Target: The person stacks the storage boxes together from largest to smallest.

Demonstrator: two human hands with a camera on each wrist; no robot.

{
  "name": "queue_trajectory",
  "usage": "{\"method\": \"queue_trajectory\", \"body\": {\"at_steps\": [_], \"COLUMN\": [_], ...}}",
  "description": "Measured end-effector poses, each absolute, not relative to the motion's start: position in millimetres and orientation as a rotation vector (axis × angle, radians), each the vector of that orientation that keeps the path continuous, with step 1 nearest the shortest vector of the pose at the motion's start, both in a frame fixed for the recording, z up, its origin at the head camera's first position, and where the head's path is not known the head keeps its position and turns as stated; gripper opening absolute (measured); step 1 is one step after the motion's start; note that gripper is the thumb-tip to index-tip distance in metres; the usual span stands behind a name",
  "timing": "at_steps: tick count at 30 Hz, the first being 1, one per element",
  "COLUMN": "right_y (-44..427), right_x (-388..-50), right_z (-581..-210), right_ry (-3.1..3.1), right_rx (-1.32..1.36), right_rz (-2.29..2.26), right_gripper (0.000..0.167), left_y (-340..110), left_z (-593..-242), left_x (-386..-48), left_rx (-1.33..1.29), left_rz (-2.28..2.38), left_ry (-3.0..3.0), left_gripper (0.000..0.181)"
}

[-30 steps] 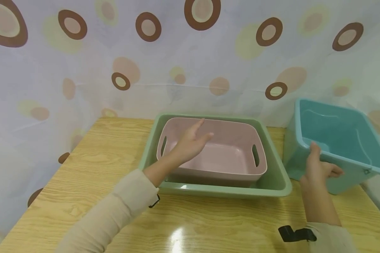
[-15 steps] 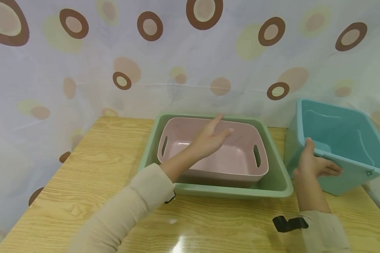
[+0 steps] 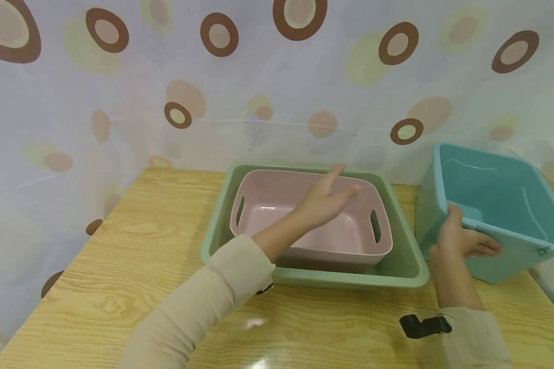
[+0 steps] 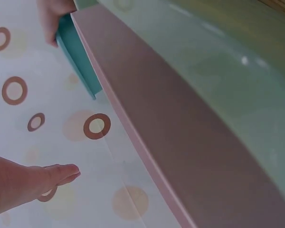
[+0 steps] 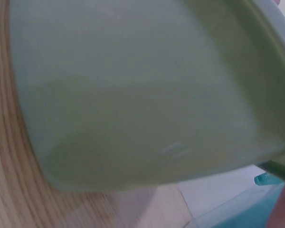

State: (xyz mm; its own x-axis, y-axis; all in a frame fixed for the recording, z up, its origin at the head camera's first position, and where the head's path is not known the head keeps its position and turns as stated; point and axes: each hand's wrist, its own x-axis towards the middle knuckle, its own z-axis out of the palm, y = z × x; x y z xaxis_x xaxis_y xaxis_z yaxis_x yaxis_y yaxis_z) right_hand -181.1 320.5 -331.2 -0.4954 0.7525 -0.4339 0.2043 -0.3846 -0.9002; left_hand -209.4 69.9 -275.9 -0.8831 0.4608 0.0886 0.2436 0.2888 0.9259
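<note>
A pink basket with cut-out handles sits inside a larger green basin. Over the basket's interior hovers my left hand, thumb and fingers spread, holding nothing. In the left wrist view that hand is apart from the basket's outer wall. To the right stands a turquoise bin; my right hand grips its near left rim, thumb at the edge and fingers against the outer wall. The right wrist view is mostly filled by the green basin's side, with the bin below right.
Everything stands on a wood-grain table. A pale curtain with printed circles hangs directly behind and at the left. The bin stands close beside the basin's right end.
My left hand has moved right across the pink basket. My right hand has shifted slightly left and up, its thumb now at the bin's rim corner. Basket, basin and bin look unmoved.
</note>
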Motion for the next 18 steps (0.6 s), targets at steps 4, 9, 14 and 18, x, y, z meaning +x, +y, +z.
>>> {"method": "queue_trajectory", "body": {"at_steps": [4,9,14,18], "right_y": [324.4,329.1,331.7,332.9], "right_x": [-176.5,-173.6,-172.0,-170.1], "right_z": [-330.9,-331.2,-329.7,-329.3], "right_ry": [-1.455,-1.456,-1.453,-1.463], "right_rx": [-1.278,-1.228,-1.206,-1.197], "right_rz": [1.962,2.015,2.051,2.064], "right_gripper": [0.108,0.102,0.1,0.097], "left_y": [74.1,77.1,81.5,85.8], "left_z": [-272.9,-270.5,-271.5,-271.0], "left_x": [-208.3,-208.8,-211.1,-211.0], "left_rx": [0.655,0.616,0.58,0.567], "left_rz": [1.625,1.625,1.615,1.614], "left_ry": [2.364,2.353,2.348,2.339], "left_gripper": [0.064,0.064,0.064,0.064]}}
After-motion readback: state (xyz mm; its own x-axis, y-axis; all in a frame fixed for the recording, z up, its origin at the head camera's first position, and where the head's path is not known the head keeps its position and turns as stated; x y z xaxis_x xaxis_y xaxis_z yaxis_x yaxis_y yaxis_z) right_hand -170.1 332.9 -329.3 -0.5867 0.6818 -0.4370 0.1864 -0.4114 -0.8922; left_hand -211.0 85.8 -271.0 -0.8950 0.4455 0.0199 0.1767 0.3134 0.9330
